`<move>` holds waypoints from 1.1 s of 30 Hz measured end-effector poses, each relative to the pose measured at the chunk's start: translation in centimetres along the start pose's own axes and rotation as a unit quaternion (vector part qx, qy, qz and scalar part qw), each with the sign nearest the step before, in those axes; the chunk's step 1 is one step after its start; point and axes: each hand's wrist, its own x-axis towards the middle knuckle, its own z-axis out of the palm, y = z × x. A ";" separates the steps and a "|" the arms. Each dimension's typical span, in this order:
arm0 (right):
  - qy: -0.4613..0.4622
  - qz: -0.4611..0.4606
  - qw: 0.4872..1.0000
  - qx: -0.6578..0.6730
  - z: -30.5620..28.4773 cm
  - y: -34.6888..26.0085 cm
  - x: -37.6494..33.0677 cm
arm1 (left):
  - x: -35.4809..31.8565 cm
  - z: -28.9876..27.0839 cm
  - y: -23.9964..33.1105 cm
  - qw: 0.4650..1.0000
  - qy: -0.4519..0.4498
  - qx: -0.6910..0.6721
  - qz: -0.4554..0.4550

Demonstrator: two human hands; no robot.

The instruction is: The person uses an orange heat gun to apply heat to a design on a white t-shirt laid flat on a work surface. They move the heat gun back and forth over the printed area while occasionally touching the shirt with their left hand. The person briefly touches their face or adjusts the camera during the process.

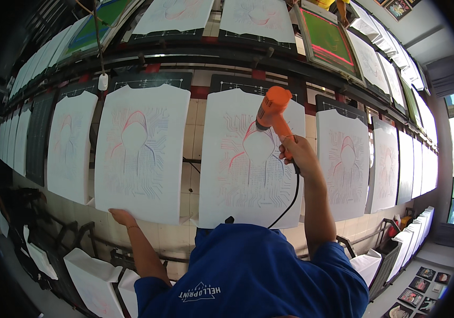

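Right hand clenched on the orange heat gun over the middle printed shirt, left hand flat, released, on the left shirt's near edge; lingering could scorch ink

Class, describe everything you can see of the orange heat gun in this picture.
The orange heat gun looks like moulded plastic, with a dark nozzle end aimed down at a white printed shirt stretched on a board. It is tilted, body up and left, handle down and right. The right hand wraps its handle. A black cord runs from the handle base down toward the person's blue shirt.
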 end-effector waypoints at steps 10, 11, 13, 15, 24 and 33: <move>0.035 -0.029 0.998 0.031 1.8 0.4 2.4 | -1.1 0.0 1.1 0.998 -0.023 -0.063 -0.015; 0.031 -0.032 0.998 0.041 1.7 0.4 2.6 | -0.9 0.1 0.9 0.997 -0.021 -0.068 -0.007; 0.037 -0.034 0.998 0.033 2.3 0.6 2.6 | -0.2 -0.2 0.5 0.995 -0.034 -0.094 -0.013; 0.059 -0.035 0.998 0.000 3.2 0.3 2.0 | -0.8 0.2 1.0 0.987 -0.070 -0.136 -0.045; 0.027 0.002 0.999 0.023 2.9 0.0 -0.3 | -2.3 0.3 2.1 0.969 -0.089 -0.221 -0.062; -0.011 0.025 0.999 -0.025 3.6 -0.7 -2.3 | -1.3 0.2 1.3 0.947 -0.113 -0.291 -0.075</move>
